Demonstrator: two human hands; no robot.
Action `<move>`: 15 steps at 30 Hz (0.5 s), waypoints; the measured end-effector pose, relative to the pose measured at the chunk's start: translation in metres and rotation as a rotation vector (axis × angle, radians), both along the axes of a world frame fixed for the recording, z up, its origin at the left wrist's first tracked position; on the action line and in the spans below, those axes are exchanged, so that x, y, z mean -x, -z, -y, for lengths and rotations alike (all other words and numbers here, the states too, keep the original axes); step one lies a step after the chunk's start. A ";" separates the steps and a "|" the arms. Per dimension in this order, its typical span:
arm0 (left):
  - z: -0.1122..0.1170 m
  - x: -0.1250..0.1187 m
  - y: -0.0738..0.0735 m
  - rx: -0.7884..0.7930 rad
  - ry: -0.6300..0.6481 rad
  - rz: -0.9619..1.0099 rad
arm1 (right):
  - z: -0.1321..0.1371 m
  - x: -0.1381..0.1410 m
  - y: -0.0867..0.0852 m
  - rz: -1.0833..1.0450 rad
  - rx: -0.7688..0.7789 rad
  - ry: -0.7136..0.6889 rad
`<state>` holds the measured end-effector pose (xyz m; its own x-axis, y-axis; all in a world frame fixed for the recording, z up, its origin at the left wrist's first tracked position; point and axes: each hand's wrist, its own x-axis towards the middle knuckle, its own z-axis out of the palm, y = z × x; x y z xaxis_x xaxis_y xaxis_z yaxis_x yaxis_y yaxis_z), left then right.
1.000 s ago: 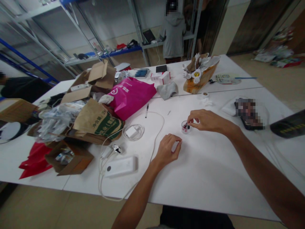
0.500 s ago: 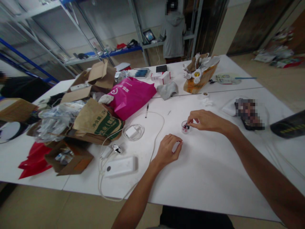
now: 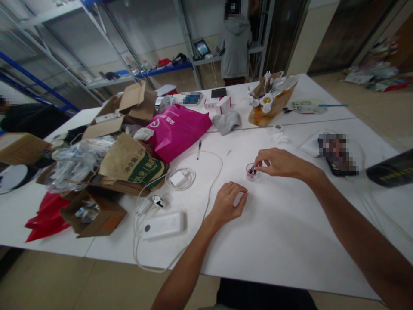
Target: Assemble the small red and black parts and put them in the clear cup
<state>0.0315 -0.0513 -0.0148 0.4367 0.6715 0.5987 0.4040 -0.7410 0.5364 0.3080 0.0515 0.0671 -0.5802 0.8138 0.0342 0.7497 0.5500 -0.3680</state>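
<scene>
The left hand (image 3: pixel 226 202) is above the white table (image 3: pixel 284 258), with its thumb and forefinger bent toward each other so that the tips come close together; I cannot tell whether a small thing is between them. To the right and a little farther, the right hand (image 3: pixel 275 162) has its fingertips at the small clear cup (image 3: pixel 250 175), on the right side of its rim. These fingers are pinched, but what they grasp is too small for me to tell. The cup stands upright on the table, in front of the left hand, and some small red and dark pieces are inside it.

At the near left of the table lies a red bag (image 3: pixel 48 219), and just beside it is an open cardboard box (image 3: pixel 101 219). Next comes a white power bank (image 3: pixel 164 224) with a long pale cable around it. Farther away, a white charger (image 3: pixel 178 178) rests within a coiled cable, near a large pink bag (image 3: pixel 180 129). A pen (image 3: pixel 199 150) lies to the right of this bag. On the far right side there is a dark phone (image 3: pixel 338 161), well apart from the cup.
</scene>
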 end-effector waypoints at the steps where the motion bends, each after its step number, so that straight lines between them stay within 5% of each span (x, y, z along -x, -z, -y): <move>1: 0.000 0.000 0.000 0.002 0.000 -0.002 | 0.000 0.000 -0.001 0.002 0.000 0.002; 15: 0.000 0.000 0.001 0.003 0.004 -0.009 | -0.003 -0.001 -0.002 -0.014 0.049 -0.020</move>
<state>0.0315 -0.0516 -0.0157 0.4449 0.6711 0.5930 0.4056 -0.7413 0.5347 0.3085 0.0541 0.0688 -0.5961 0.8029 0.0029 0.7331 0.5458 -0.4058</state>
